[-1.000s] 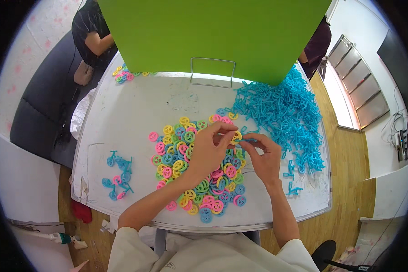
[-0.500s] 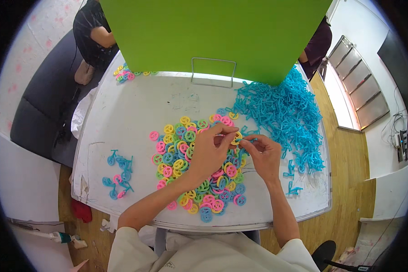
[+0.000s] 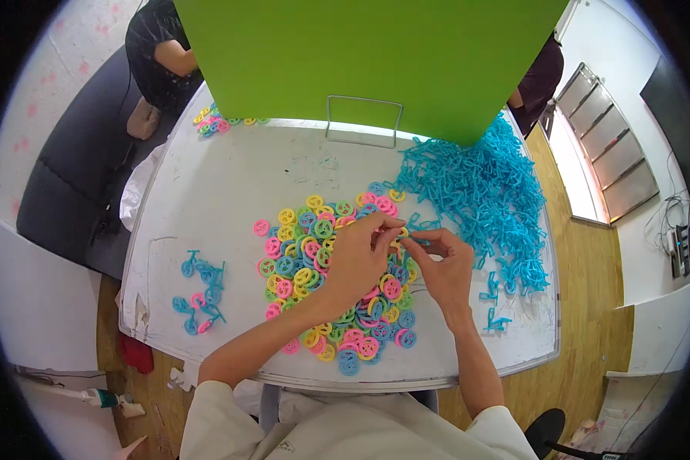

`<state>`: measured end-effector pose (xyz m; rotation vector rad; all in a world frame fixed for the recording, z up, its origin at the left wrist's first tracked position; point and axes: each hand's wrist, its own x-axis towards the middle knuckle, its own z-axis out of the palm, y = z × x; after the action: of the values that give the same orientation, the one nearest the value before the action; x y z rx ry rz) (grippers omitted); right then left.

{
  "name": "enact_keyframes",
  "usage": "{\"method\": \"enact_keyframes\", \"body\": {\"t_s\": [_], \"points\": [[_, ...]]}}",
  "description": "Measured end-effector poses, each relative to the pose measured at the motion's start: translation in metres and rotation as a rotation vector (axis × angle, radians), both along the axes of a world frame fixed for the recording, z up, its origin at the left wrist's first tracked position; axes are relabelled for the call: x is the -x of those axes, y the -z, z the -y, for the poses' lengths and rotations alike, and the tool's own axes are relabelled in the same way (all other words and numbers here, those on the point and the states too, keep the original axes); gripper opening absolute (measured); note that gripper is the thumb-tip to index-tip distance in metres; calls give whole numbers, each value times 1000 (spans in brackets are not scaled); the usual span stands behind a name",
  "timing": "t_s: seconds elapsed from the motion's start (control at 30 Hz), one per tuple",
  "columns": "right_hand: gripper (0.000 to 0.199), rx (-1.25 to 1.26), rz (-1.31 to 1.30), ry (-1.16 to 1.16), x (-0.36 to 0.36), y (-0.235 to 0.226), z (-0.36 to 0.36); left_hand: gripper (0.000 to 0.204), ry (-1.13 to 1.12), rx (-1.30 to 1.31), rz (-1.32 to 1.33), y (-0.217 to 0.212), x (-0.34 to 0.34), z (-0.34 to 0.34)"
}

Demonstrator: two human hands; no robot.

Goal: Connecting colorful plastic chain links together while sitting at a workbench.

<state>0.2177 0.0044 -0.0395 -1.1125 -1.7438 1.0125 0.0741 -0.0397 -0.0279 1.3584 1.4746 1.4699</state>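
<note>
Left hand: pinching one yellow wheel | right hand: pinching one blue piece | blue heap: one

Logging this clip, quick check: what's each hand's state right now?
Left hand: closed, pinching a yellow wheel, partly hidden.
Right hand: closed, apparently on a blue piece, mostly hidden.

yellow wheel | face in view earlier | now mostly hidden

I can read no words or numbers anywhere; the small mark on my pale shirt is illegible.
</note>
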Motion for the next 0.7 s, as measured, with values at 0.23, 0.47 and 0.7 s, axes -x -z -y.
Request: {"method": "enact_keyframes", "body": {"t_s": [0.23, 0.47, 0.7], "points": [[20, 430, -410, -378, -13, -13, -8, 13, 189, 75, 268, -5, 18, -11], [19, 268, -329, -415, -13, 5, -8, 12, 182, 171, -90, -5, 30, -1], [12, 35, -266, -181, -3, 2, -4, 15, -32, -113, -847, 13, 36, 23]]}}
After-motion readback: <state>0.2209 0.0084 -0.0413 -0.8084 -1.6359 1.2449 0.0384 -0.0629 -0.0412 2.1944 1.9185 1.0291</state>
